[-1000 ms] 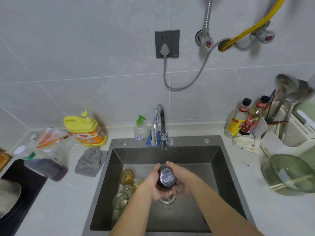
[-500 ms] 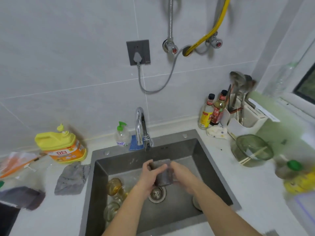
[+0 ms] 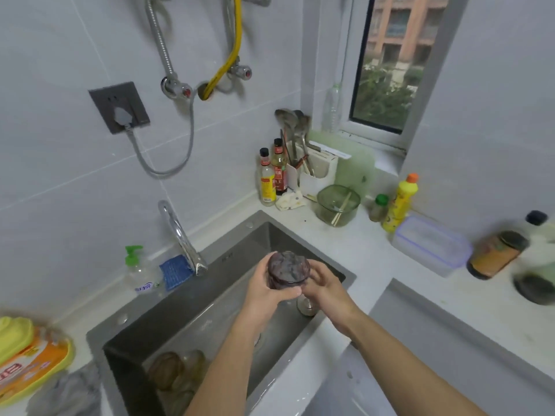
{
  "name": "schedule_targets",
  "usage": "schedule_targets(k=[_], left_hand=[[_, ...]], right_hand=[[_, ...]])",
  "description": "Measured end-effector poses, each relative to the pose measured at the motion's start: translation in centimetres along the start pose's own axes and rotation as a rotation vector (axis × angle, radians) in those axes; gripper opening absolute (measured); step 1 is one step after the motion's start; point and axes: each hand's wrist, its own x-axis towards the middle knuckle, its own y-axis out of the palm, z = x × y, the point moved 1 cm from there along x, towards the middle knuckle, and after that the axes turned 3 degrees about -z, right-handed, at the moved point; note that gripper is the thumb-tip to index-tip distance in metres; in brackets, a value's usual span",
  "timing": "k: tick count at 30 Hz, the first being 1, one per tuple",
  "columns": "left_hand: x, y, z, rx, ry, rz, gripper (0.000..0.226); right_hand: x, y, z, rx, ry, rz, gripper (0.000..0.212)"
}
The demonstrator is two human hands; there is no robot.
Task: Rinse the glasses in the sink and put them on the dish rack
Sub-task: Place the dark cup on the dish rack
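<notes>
The left hand (image 3: 264, 291) and right hand (image 3: 329, 291) both grip the dark glass (image 3: 288, 269), now raised from near the drain to above the sink (image 3: 186, 319). Rinsing seems done, so it likely goes to the rack next.

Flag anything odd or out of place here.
Nothing visibly spilled or broken. Left hand and right hand grip the dark glass above the sink. Only oddity: the orange-labelled jar on the right counter looks tipped on its side, though lens distortion may exaggerate it.
</notes>
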Motion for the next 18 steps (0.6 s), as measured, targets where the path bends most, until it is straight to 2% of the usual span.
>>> schedule_targets(k=[7, 11, 15, 18], left_hand=[[-2.3, 11.5, -1.9, 0.059, 0.085, 0.223, 0.095], [-6.5, 20.6, -1.9, 0.09, 0.09, 0.377, 0.087], [-12.3, 30.8, -1.1, 0.123, 0.115, 0.546, 0.075], [-16.7, 38.1, -0.1, 0.127, 0.117, 0.676, 0.074]], right_hand=[[-7.8, -9.8, 0.0, 0.152, -0.114, -0.26, 0.062], [-13.7, -17.2, -1.5, 0.211, -0.155, -0.403, 0.065], [-21.8, -24.8, -3.3, 0.297, -0.195, -0.566, 0.054], [-28.0, -30.7, -4.9, 0.349, -0.209, -0.7, 0.048]])
